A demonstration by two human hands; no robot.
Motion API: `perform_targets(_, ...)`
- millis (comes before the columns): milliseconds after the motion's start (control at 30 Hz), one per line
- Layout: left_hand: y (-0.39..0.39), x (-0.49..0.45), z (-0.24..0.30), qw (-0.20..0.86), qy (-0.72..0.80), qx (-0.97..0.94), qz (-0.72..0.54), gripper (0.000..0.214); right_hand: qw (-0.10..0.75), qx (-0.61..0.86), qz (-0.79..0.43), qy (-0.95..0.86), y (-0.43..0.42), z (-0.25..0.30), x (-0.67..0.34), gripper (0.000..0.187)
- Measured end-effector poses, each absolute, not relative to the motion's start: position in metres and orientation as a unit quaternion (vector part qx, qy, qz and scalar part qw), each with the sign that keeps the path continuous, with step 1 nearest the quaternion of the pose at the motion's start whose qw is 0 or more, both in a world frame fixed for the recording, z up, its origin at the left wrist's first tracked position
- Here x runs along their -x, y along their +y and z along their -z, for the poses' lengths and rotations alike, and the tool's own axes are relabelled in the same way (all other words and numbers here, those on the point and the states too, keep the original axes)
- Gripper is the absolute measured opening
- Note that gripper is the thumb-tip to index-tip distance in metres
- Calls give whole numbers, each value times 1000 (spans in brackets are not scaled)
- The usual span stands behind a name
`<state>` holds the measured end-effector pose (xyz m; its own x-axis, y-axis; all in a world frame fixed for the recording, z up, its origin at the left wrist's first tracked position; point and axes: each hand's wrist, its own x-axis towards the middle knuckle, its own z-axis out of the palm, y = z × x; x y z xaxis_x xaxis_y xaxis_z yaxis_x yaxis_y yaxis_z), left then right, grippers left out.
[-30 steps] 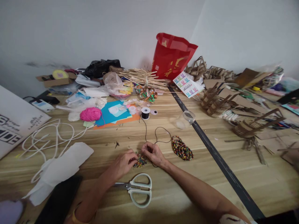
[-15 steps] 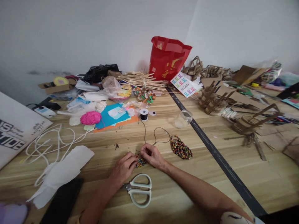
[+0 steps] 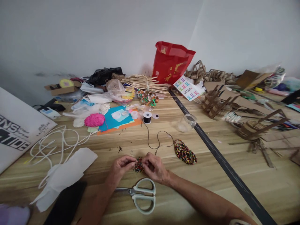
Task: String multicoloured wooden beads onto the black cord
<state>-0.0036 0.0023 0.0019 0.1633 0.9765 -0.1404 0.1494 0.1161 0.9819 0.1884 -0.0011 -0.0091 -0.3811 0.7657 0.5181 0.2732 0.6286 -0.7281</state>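
My left hand (image 3: 121,166) and my right hand (image 3: 155,168) meet low in the middle of the wooden table (image 3: 222,175). Both pinch a small cluster of coloured beads (image 3: 138,165) held between their fingertips. A thin black cord (image 3: 157,142) runs from my right hand up to a black spool (image 3: 147,117). White-handled scissors (image 3: 140,194) lie flat just in front of my wrists. A finished oval of coloured beads (image 3: 185,152) lies on the table to the right of my hands.
A clear jar (image 3: 187,122), pink yarn ball (image 3: 94,120), blue and orange paper (image 3: 114,120), white rope (image 3: 53,142) and white cloth (image 3: 65,173) lie to the left and behind. A red bag (image 3: 172,61) stands by the wall. Cardboard models (image 3: 246,115) crowd the right side.
Both hands have lifted the bead cluster slightly off the table and drawn closer together. The view has tilted a little, so everything sits lower in the picture.
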Motion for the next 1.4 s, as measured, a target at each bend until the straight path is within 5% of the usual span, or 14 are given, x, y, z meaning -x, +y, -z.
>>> perform_targets(433, 0, 5, -4, 652, 465, -463, -380, 16, 433, 286, -172, -837, -11, 7, -187, 10)
perform_targets(1400, -1, 5, -1, 662, 440, -486, -364, 10, 468, 253, -152, -833, -6, 6, -188, 7)
